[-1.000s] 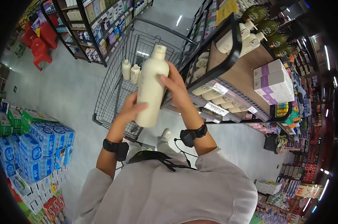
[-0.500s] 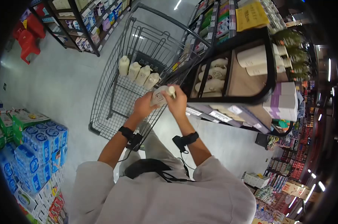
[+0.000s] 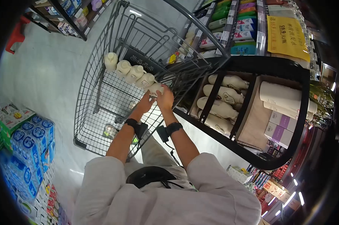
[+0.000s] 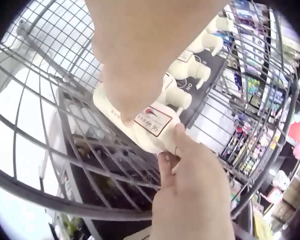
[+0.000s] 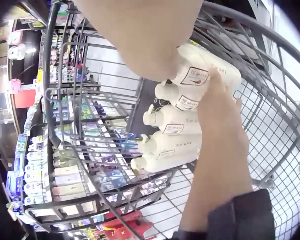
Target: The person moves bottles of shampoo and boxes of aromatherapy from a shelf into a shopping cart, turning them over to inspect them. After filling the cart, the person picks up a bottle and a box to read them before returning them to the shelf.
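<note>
A cream bottle (image 3: 154, 88) is held between both hands inside the wire cart (image 3: 87, 88), at the end of a row of similar pump bottles (image 3: 135, 74). The left hand (image 3: 143, 104) holds its body; in the right wrist view this hand (image 5: 222, 117) lies along the bottle (image 5: 210, 70). My right hand (image 3: 165, 99) grips the top end. That hand (image 4: 192, 187) has thumb and fingers round the end of the bottle (image 4: 152, 122) in the left wrist view, where the cap is covered. The row lies beside a dark panel (image 3: 133, 58).
Right of the cart, a black-framed shelf (image 3: 252, 159) holds cream bottles (image 3: 220, 107) and purple-white boxes (image 3: 280, 127). A yellow sign (image 3: 287, 37) stands above it. Blue-wrapped packs (image 3: 32, 138) are stacked at left, and a red stool (image 3: 15, 35) is at upper left.
The bottle has gone from in front of the body down into the cart, beside the row. Both hands have lowered with it, and the head view has moved nearer the cart and shelf.
</note>
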A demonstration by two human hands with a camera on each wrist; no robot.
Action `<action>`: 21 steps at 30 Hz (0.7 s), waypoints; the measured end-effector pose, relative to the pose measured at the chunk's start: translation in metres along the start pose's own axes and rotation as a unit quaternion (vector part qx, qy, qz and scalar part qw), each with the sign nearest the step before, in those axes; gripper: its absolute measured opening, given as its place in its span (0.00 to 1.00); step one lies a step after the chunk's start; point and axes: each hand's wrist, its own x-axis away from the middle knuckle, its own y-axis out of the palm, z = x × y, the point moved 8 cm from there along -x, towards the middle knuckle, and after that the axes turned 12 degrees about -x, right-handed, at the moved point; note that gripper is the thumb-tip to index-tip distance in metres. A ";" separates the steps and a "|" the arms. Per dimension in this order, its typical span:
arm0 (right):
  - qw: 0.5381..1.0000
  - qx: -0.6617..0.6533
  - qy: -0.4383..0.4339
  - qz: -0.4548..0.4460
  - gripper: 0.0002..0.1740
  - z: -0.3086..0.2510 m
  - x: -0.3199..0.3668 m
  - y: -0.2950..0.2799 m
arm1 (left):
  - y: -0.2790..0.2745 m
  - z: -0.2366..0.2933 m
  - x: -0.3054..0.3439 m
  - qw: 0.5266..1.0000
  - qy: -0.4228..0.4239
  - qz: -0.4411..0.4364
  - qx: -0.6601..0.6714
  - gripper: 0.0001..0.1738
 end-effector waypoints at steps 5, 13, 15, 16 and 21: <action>0.982 0.106 0.137 -0.076 0.25 0.042 -0.026 0.031 | 0.020 -0.020 -0.019 0.993 -0.040 -0.057 0.098 0.51; 0.976 0.140 0.137 -0.093 0.25 0.045 -0.052 0.024 | 0.009 0.000 -0.033 0.968 -0.097 -0.146 0.178 0.48; 0.974 0.147 0.141 -0.094 0.26 0.048 -0.052 0.025 | 0.001 -0.005 -0.028 0.969 -0.106 -0.144 0.170 0.46; 0.978 0.123 0.145 -0.086 0.27 0.049 -0.054 0.025 | -0.009 -0.005 -0.024 0.975 -0.108 -0.104 0.164 0.40; 0.997 0.048 0.061 -0.014 0.28 0.018 -0.041 -0.006 | -0.045 -0.022 0.016 0.917 -0.229 -0.034 0.326 0.12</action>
